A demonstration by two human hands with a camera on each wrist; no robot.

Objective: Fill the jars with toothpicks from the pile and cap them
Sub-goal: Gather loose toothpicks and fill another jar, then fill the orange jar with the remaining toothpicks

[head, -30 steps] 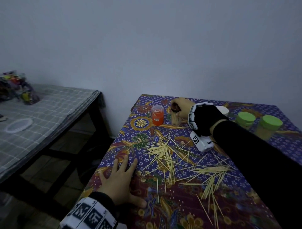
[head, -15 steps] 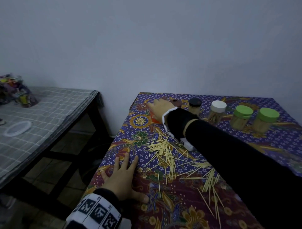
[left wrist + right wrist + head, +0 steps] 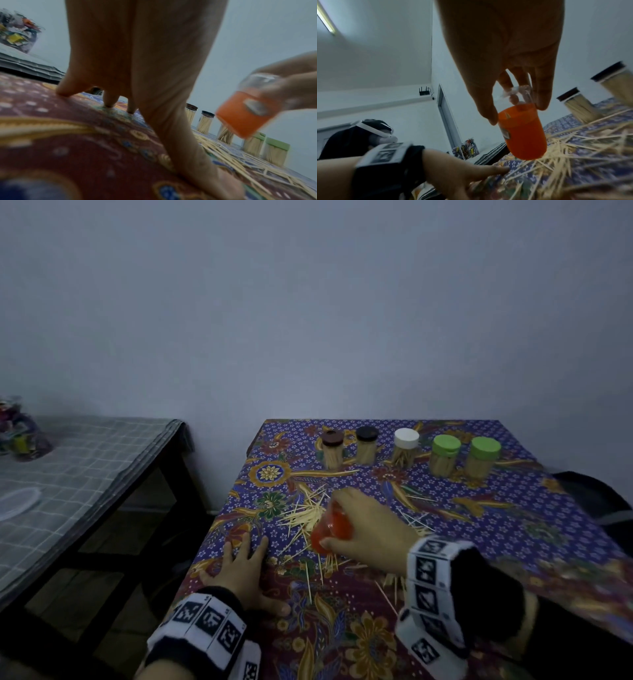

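Your right hand [image 3: 368, 530] blurs in the head view, and the orange jar [image 3: 330, 529] it grips is half covered by your fingers. In the right wrist view the jar [image 3: 522, 133] hangs tilted over the toothpick pile [image 3: 573, 147], pinched near its clear end between thumb and fingers; whether it is capped or which end is up, cannot tell. The left wrist view shows the jar [image 3: 247, 112] smeared by motion. Your left hand [image 3: 245, 571] lies flat, fingers spread, on the surface [image 3: 479, 542] just left of the pile [image 3: 308, 518], holding nothing.

A second ago your right hand was at the far edge holding a brown-lidded jar, and the orange one stood beside it. Half a second ago the hand reached over the orange jar. Now the brown-lidded jar [image 3: 332, 449] stands leftmost in the back row, next to the black-lidded [image 3: 367, 445], white-lidded [image 3: 406, 447] and two green-lidded jars [image 3: 445, 455], all with toothpicks inside. The orange jar has come near, over the pile. Left hand has not moved.

The surface has a purple floral cloth. A second table [image 3: 85, 460] with a grey checked cloth sits to the left, a bag of coloured bits [image 3: 20, 429] on it, cut off at the frame edge. Plain grey wall behind.
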